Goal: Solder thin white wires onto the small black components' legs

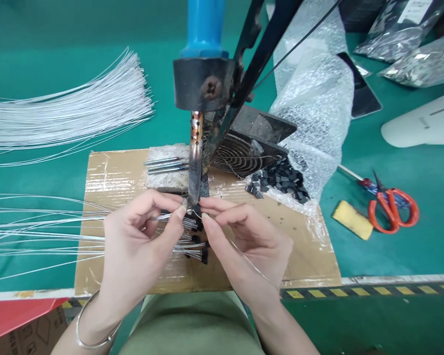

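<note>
1. Component (197,224): small black body with thin silver leads, lying at 12 o'clock of both hands, directly under the soldering iron tip (194,190).
2. Left hand (140,241): thumb and forefinger pinched shut on the leads.
3. Right hand (244,241): fingertips closed on a fine solder wire (249,259), which trails toward 5 o'clock.
4. Finished pieces (196,251) lie on the cardboard (111,177) between the hands.
</note>
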Action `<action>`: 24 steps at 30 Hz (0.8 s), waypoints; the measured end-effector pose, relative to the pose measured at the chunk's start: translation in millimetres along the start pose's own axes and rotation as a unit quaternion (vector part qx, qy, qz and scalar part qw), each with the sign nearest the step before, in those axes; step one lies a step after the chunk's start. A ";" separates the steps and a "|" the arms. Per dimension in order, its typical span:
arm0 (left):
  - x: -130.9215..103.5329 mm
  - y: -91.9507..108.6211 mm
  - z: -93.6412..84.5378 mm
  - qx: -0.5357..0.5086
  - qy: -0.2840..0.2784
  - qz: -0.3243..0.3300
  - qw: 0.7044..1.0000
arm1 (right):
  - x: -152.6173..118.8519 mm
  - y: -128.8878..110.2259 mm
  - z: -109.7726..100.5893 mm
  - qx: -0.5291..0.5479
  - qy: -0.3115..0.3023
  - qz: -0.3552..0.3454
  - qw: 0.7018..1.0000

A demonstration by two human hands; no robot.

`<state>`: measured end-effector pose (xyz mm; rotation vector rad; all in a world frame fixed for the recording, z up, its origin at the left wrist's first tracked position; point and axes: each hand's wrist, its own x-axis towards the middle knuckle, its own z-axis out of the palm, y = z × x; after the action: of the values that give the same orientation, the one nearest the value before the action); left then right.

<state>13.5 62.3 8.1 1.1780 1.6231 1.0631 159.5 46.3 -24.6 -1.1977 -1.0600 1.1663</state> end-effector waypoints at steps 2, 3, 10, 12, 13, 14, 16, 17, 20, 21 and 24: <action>-0.2 -0.4 -0.5 0.001 0.004 0.001 1.000 | -0.4 0.3 0.0 0.002 -0.001 0.001 1.000; -0.3 -0.3 -0.7 0.001 0.006 0.002 1.000 | -0.4 0.3 0.0 0.002 -0.002 0.000 1.000; -1.8 3.5 0.8 -0.001 0.013 -0.010 1.000 | 0.2 -0.5 -0.8 -0.006 -0.006 -0.001 1.000; -1.4 2.9 0.9 -0.003 0.013 -0.013 1.000 | 0.0 0.1 -0.7 -0.005 -0.006 0.002 1.000; -1.0 2.0 0.6 -0.003 0.009 -0.011 1.000 | -0.3 0.6 -0.4 -0.004 -0.002 0.002 1.000; -0.5 1.0 0.3 -0.003 0.003 -0.006 1.000 | -0.5 1.1 -0.1 -0.003 0.003 0.001 1.000; 0.2 -0.7 -0.4 0.002 -0.003 0.001 1.000 | -1.1 1.9 0.5 -0.007 0.008 0.001 1.000; 0.4 -1.1 -0.8 0.004 -0.002 0.003 1.000 | -1.3 2.1 0.8 -0.009 0.010 0.001 1.000; -0.2 -0.9 -1.3 0.006 -0.006 0.003 1.000 | -1.4 2.2 0.9 -0.014 0.011 0.001 1.000; -0.6 -0.6 -1.3 0.004 -0.007 0.003 1.000 | -1.3 2.2 0.8 -0.014 0.010 -0.001 1.000; -1.1 0.0 -1.3 -0.003 -0.009 0.003 1.000 | -0.8 2.4 0.6 -0.015 0.003 -0.007 1.000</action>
<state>12.4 61.0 8.6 1.1859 1.6031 1.0584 158.6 45.5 -26.9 -1.2138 -1.0829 1.1386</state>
